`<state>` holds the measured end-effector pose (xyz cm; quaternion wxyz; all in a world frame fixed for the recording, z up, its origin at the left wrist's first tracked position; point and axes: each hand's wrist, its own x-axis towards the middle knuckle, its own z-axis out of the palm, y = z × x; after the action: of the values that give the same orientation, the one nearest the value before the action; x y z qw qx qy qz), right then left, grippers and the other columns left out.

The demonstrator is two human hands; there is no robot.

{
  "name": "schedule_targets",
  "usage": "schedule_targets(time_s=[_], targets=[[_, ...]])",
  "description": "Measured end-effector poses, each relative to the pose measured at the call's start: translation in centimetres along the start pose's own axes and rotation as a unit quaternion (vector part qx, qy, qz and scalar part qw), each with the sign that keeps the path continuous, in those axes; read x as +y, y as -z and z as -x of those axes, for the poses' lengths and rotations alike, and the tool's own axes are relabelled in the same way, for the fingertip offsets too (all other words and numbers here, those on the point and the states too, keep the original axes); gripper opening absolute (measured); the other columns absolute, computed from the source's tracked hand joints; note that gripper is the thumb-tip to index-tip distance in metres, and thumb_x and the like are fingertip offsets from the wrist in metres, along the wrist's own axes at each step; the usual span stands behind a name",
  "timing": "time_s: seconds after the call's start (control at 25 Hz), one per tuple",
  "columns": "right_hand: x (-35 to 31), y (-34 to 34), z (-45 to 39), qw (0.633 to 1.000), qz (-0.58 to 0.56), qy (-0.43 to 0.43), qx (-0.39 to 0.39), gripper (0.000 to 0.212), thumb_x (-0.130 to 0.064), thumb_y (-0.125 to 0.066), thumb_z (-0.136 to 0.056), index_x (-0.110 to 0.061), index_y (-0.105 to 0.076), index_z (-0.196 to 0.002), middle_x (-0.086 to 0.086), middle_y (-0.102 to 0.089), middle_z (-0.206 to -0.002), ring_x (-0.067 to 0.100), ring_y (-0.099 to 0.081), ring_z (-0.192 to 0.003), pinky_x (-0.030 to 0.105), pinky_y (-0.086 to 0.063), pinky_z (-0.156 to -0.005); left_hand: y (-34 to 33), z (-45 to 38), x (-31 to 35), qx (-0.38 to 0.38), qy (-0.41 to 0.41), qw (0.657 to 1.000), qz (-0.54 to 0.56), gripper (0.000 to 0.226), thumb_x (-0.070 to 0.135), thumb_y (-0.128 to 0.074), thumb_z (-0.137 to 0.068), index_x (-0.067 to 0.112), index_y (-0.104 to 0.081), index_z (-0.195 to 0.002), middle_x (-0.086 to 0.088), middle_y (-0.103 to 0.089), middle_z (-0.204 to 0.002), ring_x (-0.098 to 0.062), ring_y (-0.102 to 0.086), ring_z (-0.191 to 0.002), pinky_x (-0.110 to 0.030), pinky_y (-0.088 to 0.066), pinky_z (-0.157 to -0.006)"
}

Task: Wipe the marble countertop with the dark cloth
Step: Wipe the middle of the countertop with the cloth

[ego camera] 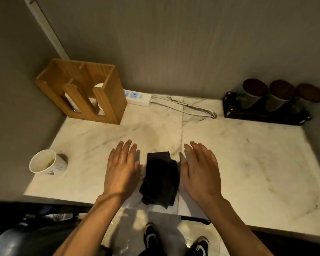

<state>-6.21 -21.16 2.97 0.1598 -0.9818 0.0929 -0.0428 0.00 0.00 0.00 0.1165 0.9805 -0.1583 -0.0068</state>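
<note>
The dark cloth (160, 179) lies folded near the front edge of the marble countertop (238, 156), between the left hand (121, 169) and right hand (201, 172), both flat with fingers spread and gripping nothing. A paper cup (45, 163) lies on its side at the left edge. Along the back wall stand a wooden holder (85, 91), a white power strip (137, 97) with its cable (185, 108), and a dark tray of jars (266, 106).
</note>
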Motion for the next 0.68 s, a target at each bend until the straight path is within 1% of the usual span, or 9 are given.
schedule_targets(time_s=[0.08, 0.16, 0.2, 0.28, 0.4, 0.48, 0.56, 0.6, 0.68], targets=[[-0.7, -1.4, 0.4, 1.0, -0.006, 0.001, -0.017, 0.042, -0.026, -0.042, -0.096, -0.011, -0.048, -0.136, 0.012, -0.047, -0.144, 0.031, -0.038, -0.136, 0.046, -0.025, -0.115, -1.0, 0.3, -0.8, -0.01, 0.006, 1.0, 0.015, 0.05, 0.015, -0.054, -0.09, 0.006, -0.046, -0.138, -0.017, -0.039, -0.15, -0.038, -0.028, -0.142, -0.05, -0.02, -0.115], [-1.2, -3.0, 1.2, 0.999, -0.006, -0.004, -0.045, 0.044, -0.026, -0.044, -0.096, -0.011, -0.047, -0.137, 0.012, -0.048, -0.144, 0.031, -0.039, -0.135, 0.046, -0.027, -0.114, -2.2, 0.9, -1.4, -0.022, 0.0, 1.0, 0.016, 0.048, 0.015, -0.054, -0.088, 0.003, -0.051, -0.134, -0.019, -0.047, -0.144, -0.042, -0.038, -0.136, -0.054, -0.029, -0.11], [-1.5, -3.7, 1.5, 0.999, -0.012, -0.005, -0.051, 0.045, -0.027, -0.045, -0.096, -0.011, -0.046, -0.137, 0.012, -0.048, -0.144, 0.031, -0.039, -0.135, 0.046, -0.028, -0.113, -2.9, 1.2, -1.6, -0.024, -0.007, 1.0, 0.012, 0.046, 0.018, -0.05, -0.088, 0.001, -0.053, -0.131, -0.021, -0.051, -0.139, -0.043, -0.043, -0.131, -0.056, -0.034, -0.106], [-2.0, -4.9, 1.7, 0.998, -0.017, -0.006, -0.059, 0.047, -0.028, -0.045, -0.095, -0.011, -0.045, -0.139, 0.011, -0.047, -0.145, 0.03, -0.037, -0.136, 0.045, -0.027, -0.114, -3.8, 1.6, -2.1, -0.045, -0.022, 0.999, -0.002, 0.052, 0.028, -0.039, -0.09, -0.003, -0.056, -0.128, -0.024, -0.056, -0.133, -0.045, -0.051, -0.124, -0.059, -0.042, -0.1], [-3.3, -6.9, 1.7, 0.998, -0.02, -0.002, -0.066, 0.049, -0.029, -0.044, -0.095, -0.011, -0.042, -0.141, 0.012, -0.04, -0.149, 0.03, -0.032, -0.139, 0.043, -0.025, -0.115, -5.4, 2.0, -2.8, -0.053, -0.012, 0.998, -0.015, 0.058, 0.036, -0.034, -0.092, 0.001, -0.052, -0.134, -0.022, -0.052, -0.139, -0.042, -0.046, -0.13, -0.057, -0.038, -0.105], [-4.3, -8.5, 1.3, 0.997, -0.021, 0.006, -0.072, 0.051, -0.031, -0.043, -0.096, -0.012, -0.039, -0.143, 0.013, -0.033, -0.154, 0.03, -0.026, -0.142, 0.045, -0.023, -0.116, -6.6, 2.3, -2.9, -0.054, 0.011, 0.998, 0.001, 0.056, 0.035, -0.031, -0.094, 0.006, -0.048, -0.139, -0.018, -0.047, -0.145, -0.037, -0.04, -0.135, -0.055, -0.031, -0.109], [-5.2, -10.1, 0.8, 0.997, -0.008, 0.003, -0.077, 0.055, -0.034, -0.041, -0.095, -0.014, -0.034, -0.145, 0.013, -0.028, -0.156, 0.031, -0.02, -0.144, 0.048, -0.016, -0.118, -7.5, 2.5, -2.9, -0.048, 0.02, 0.999, -0.004, 0.054, 0.033, -0.029, -0.095, 0.009, -0.044, -0.142, -0.014, -0.043, -0.148, -0.034, -0.035, -0.139, -0.055, -0.028, -0.112], [-5.7, -10.7, 0.5, 0.997, -0.002, -0.005, -0.078, 0.057, -0.037, -0.041, -0.094, -0.015, -0.032, -0.146, 0.014, -0.027, -0.156, 0.031, -0.019, -0.145, 0.048, -0.013, -0.117, -7.7, 2.5, -2.9, -0.045, 0.02, 0.999, -0.007, 0.054, 0.032, -0.03, -0.095, 0.01, -0.044, -0.142, -0.013, -0.043, -0.149, -0.033, -0.035, -0.14, -0.056, -0.028, -0.112], [-6.6, -12.0, 0.0, 0.997, 0.003, -0.027, -0.068, 0.059, -0.041, -0.04, -0.093, -0.015, -0.034, -0.146, 0.015, -0.028, -0.155, 0.033, -0.022, -0.144, 0.049, -0.014, -0.115, -7.9, 2.3, -3.0, -0.045, 0.022, 0.999, -0.009, 0.053, 0.032, -0.032, -0.095, 0.011, -0.045, -0.142, -0.012, -0.043, -0.149, -0.032, -0.036, -0.139, -0.055, -0.027, -0.112]])
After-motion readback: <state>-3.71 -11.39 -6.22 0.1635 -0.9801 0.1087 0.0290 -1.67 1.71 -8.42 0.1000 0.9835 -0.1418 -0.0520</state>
